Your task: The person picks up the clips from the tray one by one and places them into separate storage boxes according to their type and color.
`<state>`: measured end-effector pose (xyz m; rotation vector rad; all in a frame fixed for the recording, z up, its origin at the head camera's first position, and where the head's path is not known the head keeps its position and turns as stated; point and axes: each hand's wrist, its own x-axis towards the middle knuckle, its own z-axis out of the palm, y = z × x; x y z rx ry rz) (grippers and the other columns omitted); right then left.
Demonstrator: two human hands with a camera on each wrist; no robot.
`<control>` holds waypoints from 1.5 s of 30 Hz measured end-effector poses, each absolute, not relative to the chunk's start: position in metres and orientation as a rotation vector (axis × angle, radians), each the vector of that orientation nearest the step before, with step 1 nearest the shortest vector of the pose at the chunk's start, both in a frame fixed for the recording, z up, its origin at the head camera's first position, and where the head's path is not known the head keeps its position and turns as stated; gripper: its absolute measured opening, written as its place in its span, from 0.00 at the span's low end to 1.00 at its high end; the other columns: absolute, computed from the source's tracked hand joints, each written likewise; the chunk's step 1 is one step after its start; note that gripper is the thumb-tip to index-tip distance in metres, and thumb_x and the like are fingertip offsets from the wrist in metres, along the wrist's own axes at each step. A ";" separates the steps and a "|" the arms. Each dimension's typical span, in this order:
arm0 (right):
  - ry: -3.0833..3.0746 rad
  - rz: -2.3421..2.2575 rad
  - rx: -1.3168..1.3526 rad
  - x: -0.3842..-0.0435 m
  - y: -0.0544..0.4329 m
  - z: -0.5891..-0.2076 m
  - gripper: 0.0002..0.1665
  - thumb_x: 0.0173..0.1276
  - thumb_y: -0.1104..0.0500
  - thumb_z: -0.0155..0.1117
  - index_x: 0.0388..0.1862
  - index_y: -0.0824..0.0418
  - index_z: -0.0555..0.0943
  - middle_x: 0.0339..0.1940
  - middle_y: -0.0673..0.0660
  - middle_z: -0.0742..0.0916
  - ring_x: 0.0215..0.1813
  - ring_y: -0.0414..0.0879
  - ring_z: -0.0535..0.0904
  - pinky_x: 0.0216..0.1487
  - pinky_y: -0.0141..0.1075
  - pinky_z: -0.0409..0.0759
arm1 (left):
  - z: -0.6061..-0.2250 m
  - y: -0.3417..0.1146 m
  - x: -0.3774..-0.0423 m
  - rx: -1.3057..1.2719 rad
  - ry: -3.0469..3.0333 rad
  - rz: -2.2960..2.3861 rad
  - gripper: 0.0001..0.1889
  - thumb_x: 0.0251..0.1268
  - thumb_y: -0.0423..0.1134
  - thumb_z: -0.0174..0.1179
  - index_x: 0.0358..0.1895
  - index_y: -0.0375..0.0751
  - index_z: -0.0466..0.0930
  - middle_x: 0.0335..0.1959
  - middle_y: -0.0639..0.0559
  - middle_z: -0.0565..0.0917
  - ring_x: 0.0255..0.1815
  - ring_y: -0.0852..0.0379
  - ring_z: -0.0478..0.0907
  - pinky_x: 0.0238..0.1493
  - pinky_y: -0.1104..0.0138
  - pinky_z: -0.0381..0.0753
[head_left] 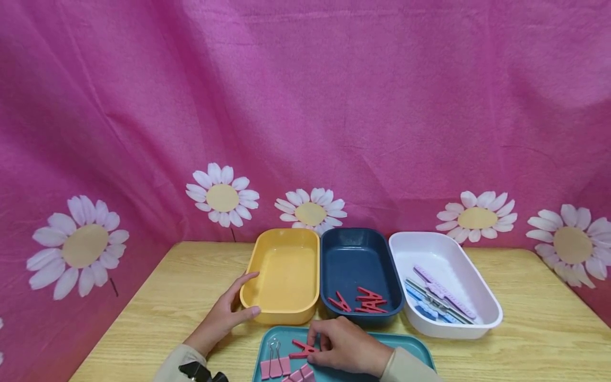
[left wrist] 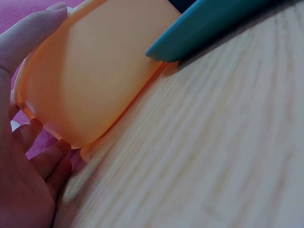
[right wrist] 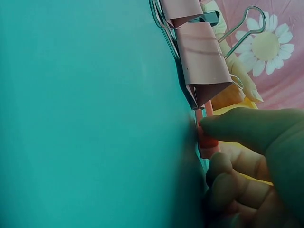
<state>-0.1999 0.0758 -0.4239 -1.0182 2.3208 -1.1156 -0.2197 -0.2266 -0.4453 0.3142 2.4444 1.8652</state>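
Observation:
My right hand (head_left: 350, 347) pinches a red clothespin (head_left: 302, 350) between thumb and fingers, low over the teal tray (head_left: 279, 333). In the right wrist view, the red clothespin (right wrist: 208, 137) shows under the thumb, beside pink binder clips (right wrist: 202, 57). More pink binder clips (head_left: 275, 367) lie at the tray's left, one with its wire handles up. My left hand (head_left: 221, 318) holds the near left corner of the yellow bin (head_left: 286, 317), thumb and fingertips at its rim. The left wrist view shows that hand (left wrist: 28, 175) around the bin's corner (left wrist: 95, 85).
Right of the yellow bin stands a navy bin (head_left: 360, 254) with several red clothespins (head_left: 369, 301). Further right, a white bin (head_left: 477, 286) contains lilac, blue and metallic strip-like pieces (head_left: 441, 292). All stand on a wooden table (head_left: 143, 323) before a pink flowered cloth (head_left: 334, 106).

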 end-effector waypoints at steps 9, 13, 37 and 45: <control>2.328 -1.123 -1.000 -0.199 0.077 -0.424 0.05 0.63 0.52 0.68 0.34 0.47 0.80 0.17 0.43 0.77 0.22 0.34 0.73 0.22 0.26 0.67 | -0.445 -0.226 -0.219 0.300 2.463 1.850 0.37 0.58 0.42 0.68 0.71 0.61 0.62 0.77 0.45 0.51 0.74 0.47 0.55 0.72 0.51 0.51; 2.342 -1.127 -1.000 -0.198 0.077 -0.423 0.05 0.63 0.52 0.69 0.34 0.48 0.80 0.17 0.43 0.77 0.21 0.34 0.72 0.22 0.26 0.67 | -0.445 -0.226 -0.220 0.288 2.465 1.843 0.37 0.58 0.43 0.68 0.70 0.62 0.62 0.77 0.45 0.50 0.74 0.46 0.55 0.72 0.50 0.50; 2.341 -1.170 -1.065 -0.193 0.085 -0.413 0.06 0.64 0.53 0.69 0.34 0.49 0.79 0.17 0.41 0.77 0.21 0.32 0.71 0.22 0.24 0.68 | -0.447 -0.226 -0.220 0.312 2.425 1.874 0.37 0.58 0.42 0.68 0.70 0.64 0.62 0.77 0.46 0.50 0.74 0.47 0.55 0.72 0.52 0.49; 2.329 -1.163 -1.056 -0.194 0.088 -0.409 0.07 0.64 0.51 0.68 0.35 0.49 0.79 0.17 0.42 0.77 0.21 0.32 0.71 0.22 0.25 0.67 | -0.446 -0.227 -0.219 0.315 2.424 1.878 0.37 0.58 0.41 0.68 0.70 0.64 0.62 0.77 0.46 0.51 0.73 0.48 0.56 0.72 0.53 0.49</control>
